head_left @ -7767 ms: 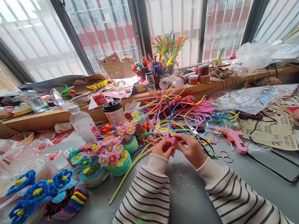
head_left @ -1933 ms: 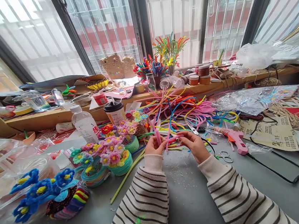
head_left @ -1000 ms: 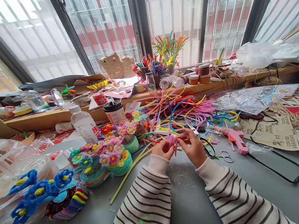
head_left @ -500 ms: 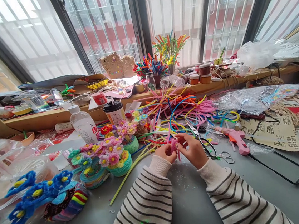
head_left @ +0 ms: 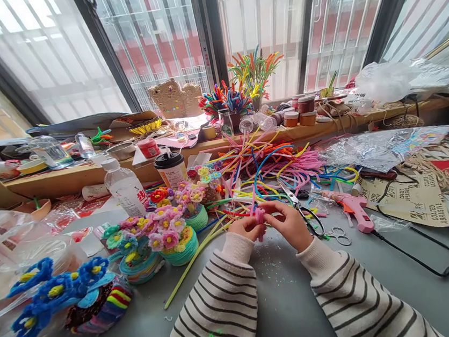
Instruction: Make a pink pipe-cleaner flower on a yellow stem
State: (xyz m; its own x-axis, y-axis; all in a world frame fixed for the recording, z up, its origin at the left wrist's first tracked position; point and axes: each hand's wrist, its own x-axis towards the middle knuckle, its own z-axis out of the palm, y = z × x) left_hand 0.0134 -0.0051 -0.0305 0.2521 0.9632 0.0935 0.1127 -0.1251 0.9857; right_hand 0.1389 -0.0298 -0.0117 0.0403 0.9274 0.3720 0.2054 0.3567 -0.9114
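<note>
1. Just below centre: left hand (head_left: 244, 228) and right hand (head_left: 290, 223) both pinch a pink strand (head_left: 259, 216) between fingertips.
2. Stretched between them two seconds ago, it is now bunched; the bending seems under way.

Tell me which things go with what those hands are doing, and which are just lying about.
Part of the job:
pink pipe cleaner, in the left hand and right hand
heap of pipe cleaners, likely
black-handled scissors, probably

Seem just lying about:
clear plastic bottle
lidded drink cup
sheet marked COATED ABRASIVE
</note>
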